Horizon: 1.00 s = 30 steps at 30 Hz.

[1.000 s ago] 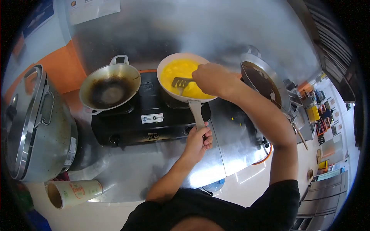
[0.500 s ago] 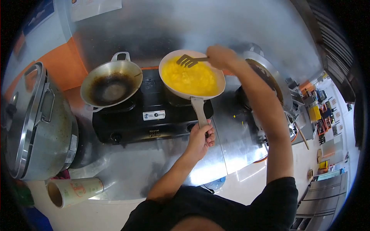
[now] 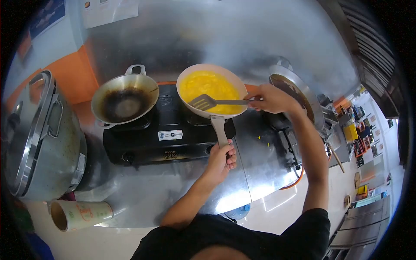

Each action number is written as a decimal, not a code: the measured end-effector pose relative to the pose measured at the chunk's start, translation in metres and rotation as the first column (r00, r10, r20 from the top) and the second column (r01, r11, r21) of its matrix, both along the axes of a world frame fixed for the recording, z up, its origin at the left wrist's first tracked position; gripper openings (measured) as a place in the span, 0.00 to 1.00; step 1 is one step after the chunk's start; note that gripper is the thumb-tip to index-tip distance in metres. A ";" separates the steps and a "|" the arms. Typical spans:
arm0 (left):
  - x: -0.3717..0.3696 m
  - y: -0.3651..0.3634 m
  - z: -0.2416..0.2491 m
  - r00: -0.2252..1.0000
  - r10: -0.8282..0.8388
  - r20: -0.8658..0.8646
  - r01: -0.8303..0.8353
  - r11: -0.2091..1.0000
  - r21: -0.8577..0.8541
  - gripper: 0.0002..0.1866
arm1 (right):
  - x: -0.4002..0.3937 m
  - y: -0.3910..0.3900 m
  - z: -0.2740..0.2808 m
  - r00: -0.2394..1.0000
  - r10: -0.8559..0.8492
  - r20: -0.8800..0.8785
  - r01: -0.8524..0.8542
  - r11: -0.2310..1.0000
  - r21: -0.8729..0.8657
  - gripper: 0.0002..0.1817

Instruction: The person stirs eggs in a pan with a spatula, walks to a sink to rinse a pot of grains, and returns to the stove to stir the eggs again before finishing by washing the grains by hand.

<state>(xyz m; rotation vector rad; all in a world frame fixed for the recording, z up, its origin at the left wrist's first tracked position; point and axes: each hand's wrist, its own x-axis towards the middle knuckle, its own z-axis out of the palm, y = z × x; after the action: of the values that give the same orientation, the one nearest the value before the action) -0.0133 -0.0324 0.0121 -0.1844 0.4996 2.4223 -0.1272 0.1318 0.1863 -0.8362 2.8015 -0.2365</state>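
A pale frying pan (image 3: 185,76) full of yellow scrambled egg (image 3: 211,89) sits on the right burner of a black two-burner gas stove (image 3: 164,136). My left hand (image 3: 219,160) grips the end of the pan's handle (image 3: 219,129) at the stove's front edge. My right hand (image 3: 271,99) holds a grey slotted spatula (image 3: 205,102) by its handle, to the right of the pan. The spatula's blade lies over the near left part of the egg.
A dark, used wok (image 3: 125,98) sits on the left burner. A large steel pot (image 3: 37,138) with a lid stands at the far left, and a paper cup (image 3: 80,214) lies on its side near the steel counter's front edge. Another dark pan (image 3: 296,92) leans at the right.
My right hand swept the spatula from the pan's near side to its far rim, then back to the right and down. The blade now rests over the near left egg. My left hand kept its grip.
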 end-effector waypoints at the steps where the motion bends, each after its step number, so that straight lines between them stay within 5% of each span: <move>1: 0.000 -0.001 0.002 1.000 0.002 0.011 -0.002 1.000 -0.028 0.10 | -0.006 -0.003 -0.010 0.997 0.019 -0.073 -0.020 1.000 -0.010 0.12; 5: 0.000 -0.003 0.001 1.000 -0.019 -0.001 0.019 1.000 -0.015 0.10 | -0.020 -0.030 -0.037 0.981 -0.125 -0.147 0.132 0.991 0.038 0.14; 8: 0.001 0.000 0.000 1.000 -0.013 0.009 0.013 1.000 -0.018 0.10 | -0.043 -0.036 -0.063 0.965 -0.161 -0.205 0.138 0.983 -0.119 0.15; 10: 0.001 0.000 -0.001 1.000 0.000 0.004 0.000 1.000 -0.028 0.10 | -0.053 -0.047 -0.072 0.895 -0.151 -0.420 0.154 0.988 -0.027 0.14; 17: 0.002 0.003 -0.005 1.000 0.021 0.006 -0.020 0.999 -0.039 0.11 | -0.086 -0.047 -0.086 0.801 -0.397 -0.448 0.428 0.903 -0.034 0.14; 23: 0.001 0.002 -0.002 0.999 0.032 0.012 -0.032 0.999 -0.007 0.11 | -0.065 -0.022 0.004 0.867 -0.440 -0.234 0.462 0.885 0.052 0.15; 25: 0.001 0.003 -0.003 0.999 0.033 0.010 -0.033 0.999 -0.007 0.11 | -0.025 -0.029 0.041 0.806 -0.265 -0.530 0.362 0.928 0.085 0.13; 30: 0.002 0.004 0.001 0.998 0.040 0.039 -0.040 0.999 0.010 0.10 | 0.027 -0.041 0.090 0.919 -0.131 -0.371 0.277 0.885 0.373 0.11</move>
<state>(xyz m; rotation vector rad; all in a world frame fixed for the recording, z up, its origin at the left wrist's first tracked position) -0.0118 -0.0286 0.0127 -0.2381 0.4692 2.4548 -0.1000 0.0906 0.2762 -0.5085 3.0770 0.5185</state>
